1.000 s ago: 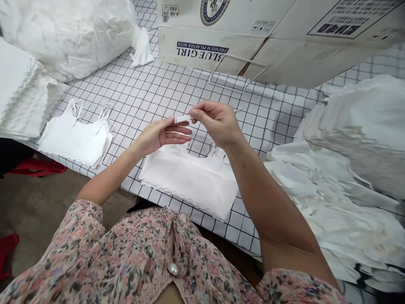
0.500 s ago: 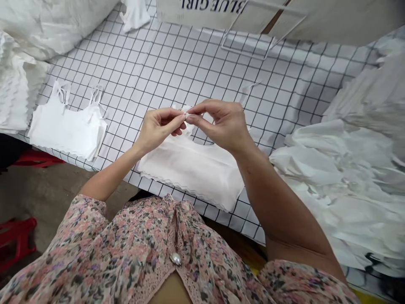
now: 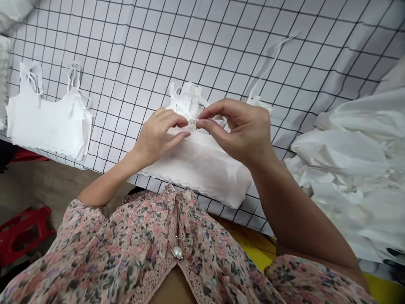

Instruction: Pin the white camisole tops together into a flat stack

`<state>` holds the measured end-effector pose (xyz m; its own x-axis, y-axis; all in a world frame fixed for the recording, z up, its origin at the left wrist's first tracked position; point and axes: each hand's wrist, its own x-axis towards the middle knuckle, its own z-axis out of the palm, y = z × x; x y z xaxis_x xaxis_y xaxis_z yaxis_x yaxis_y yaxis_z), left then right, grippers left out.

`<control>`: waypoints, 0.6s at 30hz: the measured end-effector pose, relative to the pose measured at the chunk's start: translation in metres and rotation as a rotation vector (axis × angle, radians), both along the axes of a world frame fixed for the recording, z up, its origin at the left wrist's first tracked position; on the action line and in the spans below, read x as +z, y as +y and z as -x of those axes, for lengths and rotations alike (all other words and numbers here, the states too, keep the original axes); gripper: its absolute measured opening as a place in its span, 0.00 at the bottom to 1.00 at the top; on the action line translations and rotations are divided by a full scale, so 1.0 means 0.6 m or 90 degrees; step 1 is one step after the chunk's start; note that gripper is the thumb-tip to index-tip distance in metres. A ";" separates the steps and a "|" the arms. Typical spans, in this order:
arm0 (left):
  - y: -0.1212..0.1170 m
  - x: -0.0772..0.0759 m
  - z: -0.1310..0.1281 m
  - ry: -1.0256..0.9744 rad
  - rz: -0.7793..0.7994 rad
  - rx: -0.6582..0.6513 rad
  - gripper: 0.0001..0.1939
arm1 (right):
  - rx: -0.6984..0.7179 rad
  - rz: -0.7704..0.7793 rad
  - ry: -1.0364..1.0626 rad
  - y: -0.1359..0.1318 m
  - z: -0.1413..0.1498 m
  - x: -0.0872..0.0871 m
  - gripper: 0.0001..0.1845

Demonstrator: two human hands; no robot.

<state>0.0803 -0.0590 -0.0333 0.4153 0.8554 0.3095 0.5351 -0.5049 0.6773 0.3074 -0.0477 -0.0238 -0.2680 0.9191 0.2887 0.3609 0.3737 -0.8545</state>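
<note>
A stack of white camisole tops (image 3: 202, 169) with scalloped hems lies in front of me on the black-and-white grid table cover (image 3: 190, 46). My left hand (image 3: 158, 137) and my right hand (image 3: 243, 131) meet just above the stack's top edge, fingertips pinched together. Both pinch a small whitish piece (image 3: 193, 122), probably a strap end, between thumbs and forefingers. Several loose straps (image 3: 185, 95) fan out behind my left hand. One long strap (image 3: 268, 63) trails away to the upper right.
A second stack of white camisole tops (image 3: 47, 122) lies at the left near the table edge. A big heap of white fabric (image 3: 357, 169) fills the right side. A red stool (image 3: 22, 232) stands on the floor at lower left.
My view has tipped down and closer; the cardboard boxes have left the frame. Both hands have sunk from mid-air to the top edge of the stack, still pinched together on the small piece.
</note>
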 end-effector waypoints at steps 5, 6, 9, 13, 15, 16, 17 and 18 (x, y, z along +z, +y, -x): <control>-0.033 -0.027 0.000 0.221 -0.007 0.062 0.14 | 0.000 -0.063 -0.077 -0.021 -0.016 -0.031 0.04; -0.036 -0.030 -0.001 0.223 -0.005 0.065 0.15 | 0.001 -0.081 -0.084 -0.024 -0.016 -0.035 0.04; -0.039 -0.036 -0.002 0.205 0.006 0.066 0.14 | 0.007 -0.105 -0.106 -0.032 -0.014 -0.037 0.06; -0.040 -0.045 0.001 0.176 0.000 0.043 0.08 | 0.018 -0.101 -0.167 -0.050 -0.010 -0.038 0.07; -0.043 -0.050 0.001 0.172 -0.001 0.036 0.06 | 0.019 -0.121 -0.195 -0.062 -0.007 -0.043 0.07; -0.045 -0.053 0.001 0.173 -0.004 0.037 0.06 | 0.016 -0.136 -0.207 -0.068 -0.006 -0.048 0.07; -0.046 -0.055 0.000 0.174 -0.009 0.036 0.06 | 0.010 -0.150 -0.219 -0.073 -0.004 -0.054 0.07; -0.047 -0.057 0.000 0.173 -0.019 0.034 0.06 | 0.001 -0.162 -0.232 -0.079 -0.002 -0.061 0.07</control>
<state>0.0803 -0.0874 -0.0675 0.4413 0.8705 0.2180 0.7210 -0.4886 0.4914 0.3088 -0.0950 -0.0606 -0.3963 0.8301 0.3923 0.6205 0.5571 -0.5520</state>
